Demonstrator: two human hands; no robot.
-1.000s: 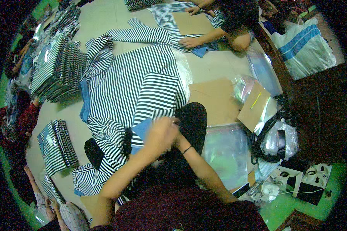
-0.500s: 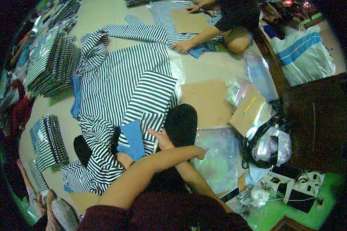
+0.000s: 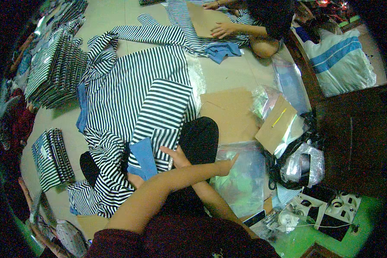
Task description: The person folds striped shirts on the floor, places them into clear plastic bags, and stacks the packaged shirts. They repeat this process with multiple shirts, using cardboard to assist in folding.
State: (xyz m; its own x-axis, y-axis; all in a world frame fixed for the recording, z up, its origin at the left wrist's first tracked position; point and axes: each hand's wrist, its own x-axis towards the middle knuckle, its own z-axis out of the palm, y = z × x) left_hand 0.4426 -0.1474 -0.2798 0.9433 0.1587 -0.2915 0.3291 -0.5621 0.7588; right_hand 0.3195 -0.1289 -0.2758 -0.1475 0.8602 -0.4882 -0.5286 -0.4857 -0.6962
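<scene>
My right hand [image 3: 179,157] grips the lower edge of a folded black-and-white striped shirt [image 3: 164,105], its thumb over the cloth. A blue cuff [image 3: 142,157] hangs beside that hand. My left arm crosses over the right one. Beyond it, my left hand [image 3: 225,167] is above clear plastic bags [image 3: 245,182], one finger stretched out and nothing visible in it; its other fingers are partly hidden. Under the folded shirt, another striped shirt [image 3: 129,81] with a blue collar lies spread out.
Stacks of bagged striped shirts [image 3: 58,71] stand at left, with a smaller pile [image 3: 53,159] nearer. Brown cardboard [image 3: 228,114] lies right of my knee. Across from me, a person handles cardboard [image 3: 204,19] on another striped shirt. A wrapped bundle [image 3: 303,163] sits at right.
My left hand's finger now points upward over the bags. My right hand and the folded shirt have shifted slightly left. The other person's near hand has moved from the cloth onto the cardboard.
</scene>
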